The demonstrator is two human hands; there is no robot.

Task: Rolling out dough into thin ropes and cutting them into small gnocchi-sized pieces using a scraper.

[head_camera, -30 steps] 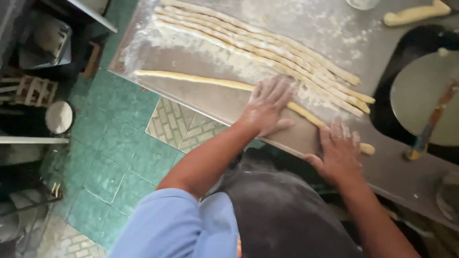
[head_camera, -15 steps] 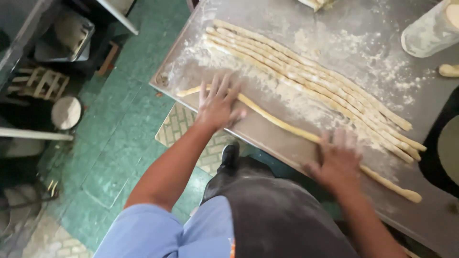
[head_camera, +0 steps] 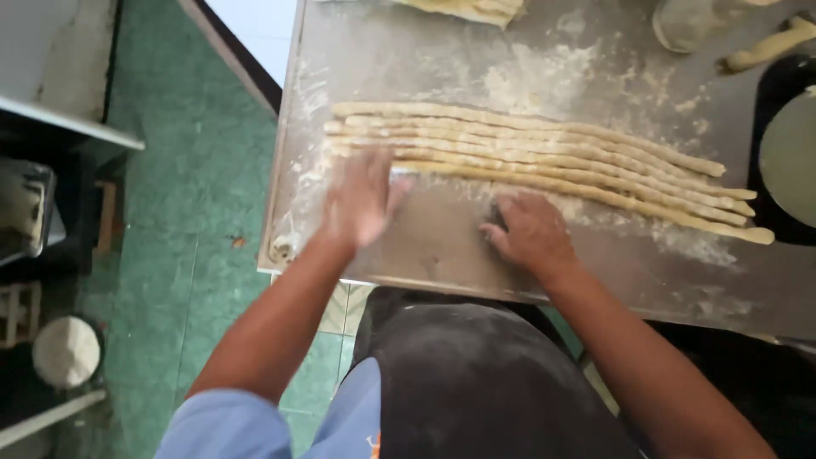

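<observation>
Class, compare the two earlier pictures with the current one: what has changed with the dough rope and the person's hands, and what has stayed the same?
The loose dough rope has been pushed up against the row of ropes; it no longer lies apart. The left hand and right hand have drawn closer together, palms on the floured metal table beside it. The row, the flour and the table stayed as before.

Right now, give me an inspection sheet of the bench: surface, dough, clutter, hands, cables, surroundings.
Surface: metal table, dusted with flour, thickest around the dough.
Job's things: dough ropes lying side by side in a long bundle, nearest rope at the fingertips.
Clutter: short dough piece at top right; pale round container beside it; more dough at the top edge; round plate at the right edge.
Hands: left hand blurred, at the ropes' left end; right hand flat on the table, just below the ropes.
Cables: nothing seen.
Surroundings: green tiled floor; shelving on the left; dark apron.
</observation>
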